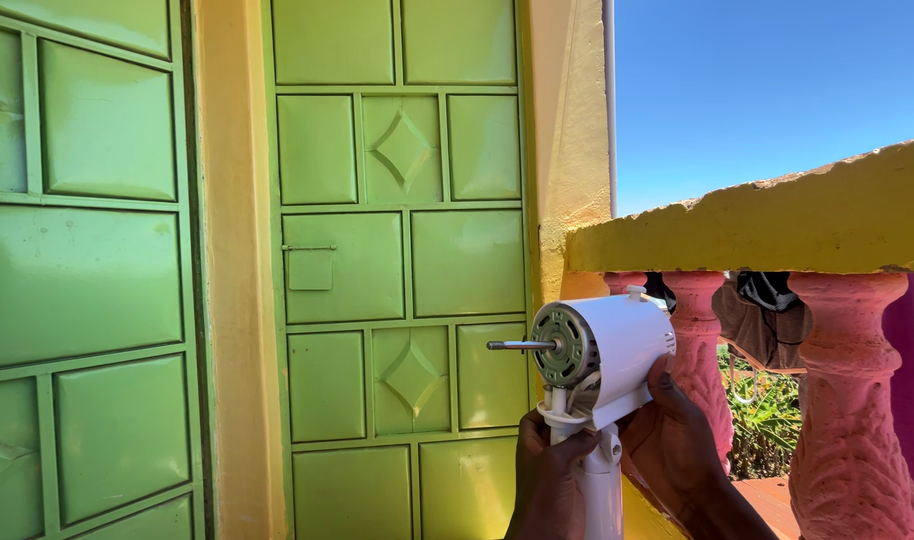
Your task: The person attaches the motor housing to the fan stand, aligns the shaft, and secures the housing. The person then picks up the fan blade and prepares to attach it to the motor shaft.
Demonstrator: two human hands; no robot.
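The left hand (pixel 549 470) wraps closed around the white neck (pixel 599 480) just under the fan motor (pixel 602 355). The right hand (pixel 677 440) cups the motor's white housing from behind and below, fingers (pixel 660 378) pressed on the shell. The motor sits low in view, right of centre, its bare shaft (pixel 520 345) pointing left. Behind it stand pink balusters (pixel 852 400) under a yellow rail (pixel 757 225). Farther left is a green panelled door (pixel 402 250).
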